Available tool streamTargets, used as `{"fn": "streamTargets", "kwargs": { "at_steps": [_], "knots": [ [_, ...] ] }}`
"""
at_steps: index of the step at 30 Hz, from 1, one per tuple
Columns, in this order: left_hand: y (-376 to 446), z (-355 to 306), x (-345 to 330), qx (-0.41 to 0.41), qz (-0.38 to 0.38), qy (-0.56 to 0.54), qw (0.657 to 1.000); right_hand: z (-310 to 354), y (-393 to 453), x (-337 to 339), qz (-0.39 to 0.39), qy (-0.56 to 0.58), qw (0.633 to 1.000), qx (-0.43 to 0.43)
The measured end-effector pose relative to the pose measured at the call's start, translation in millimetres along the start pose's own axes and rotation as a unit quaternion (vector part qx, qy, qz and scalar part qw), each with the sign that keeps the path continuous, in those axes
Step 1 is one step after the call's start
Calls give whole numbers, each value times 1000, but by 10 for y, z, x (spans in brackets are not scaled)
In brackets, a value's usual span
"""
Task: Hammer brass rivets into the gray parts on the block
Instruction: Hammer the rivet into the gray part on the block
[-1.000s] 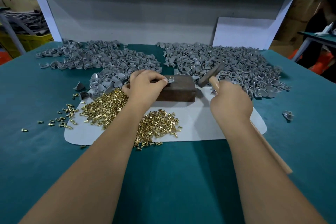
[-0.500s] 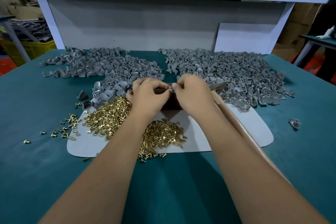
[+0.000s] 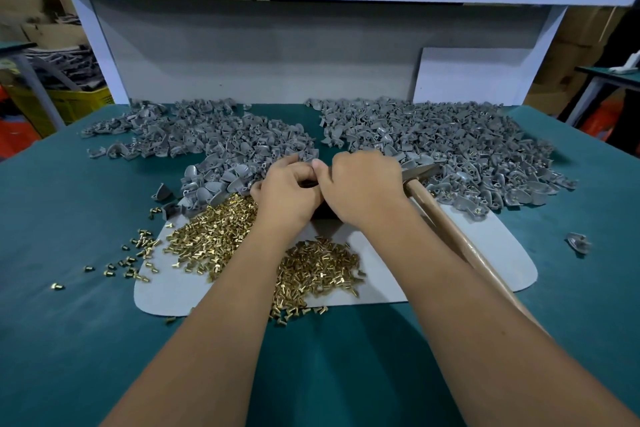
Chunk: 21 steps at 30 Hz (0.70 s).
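My left hand and my right hand meet fingertip to fingertip over the dark block, which shows only as a sliver beneath them. Their curled fingers pinch something small on the block's top, probably a gray part, but it is hidden. The hammer juts out at the right of my right hand, which seems to hold it just below the head. Its wooden handle runs back along my forearm. Brass rivets lie heaped to the left of my left arm, with a second heap between my arms.
A white mat lies under the block and rivets on the teal table. Two big heaps of gray parts fill the back. One loose gray part lies at the right. A shelf frame stands behind.
My right hand, which held the hammer raised beside the block, has come down and left to join my left hand over the block. The view has tilted up a little.
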<state>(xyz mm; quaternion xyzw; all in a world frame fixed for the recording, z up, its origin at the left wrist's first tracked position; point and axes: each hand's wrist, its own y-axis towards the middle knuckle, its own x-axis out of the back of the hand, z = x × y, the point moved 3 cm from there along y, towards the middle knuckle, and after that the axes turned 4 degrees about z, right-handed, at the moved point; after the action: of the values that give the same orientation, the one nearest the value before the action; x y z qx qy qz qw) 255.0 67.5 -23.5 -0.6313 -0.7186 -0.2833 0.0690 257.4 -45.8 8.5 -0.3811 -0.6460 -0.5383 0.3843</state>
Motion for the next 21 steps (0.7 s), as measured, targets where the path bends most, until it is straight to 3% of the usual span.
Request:
{"fn": "streamTargets", "kwargs": {
  "at_steps": [4,9,21],
  "knots": [
    [23,40,-9,0,29,-47,998,-19,10,-12,-4,49,998,31],
    [33,23,-37,-17,55,-86,995,-97,-31,-94,-10,175,984,-2],
    [88,95,-51,-19,71,-69,995,-69,10,-178,-46,229,972,-18]
  ]
}}
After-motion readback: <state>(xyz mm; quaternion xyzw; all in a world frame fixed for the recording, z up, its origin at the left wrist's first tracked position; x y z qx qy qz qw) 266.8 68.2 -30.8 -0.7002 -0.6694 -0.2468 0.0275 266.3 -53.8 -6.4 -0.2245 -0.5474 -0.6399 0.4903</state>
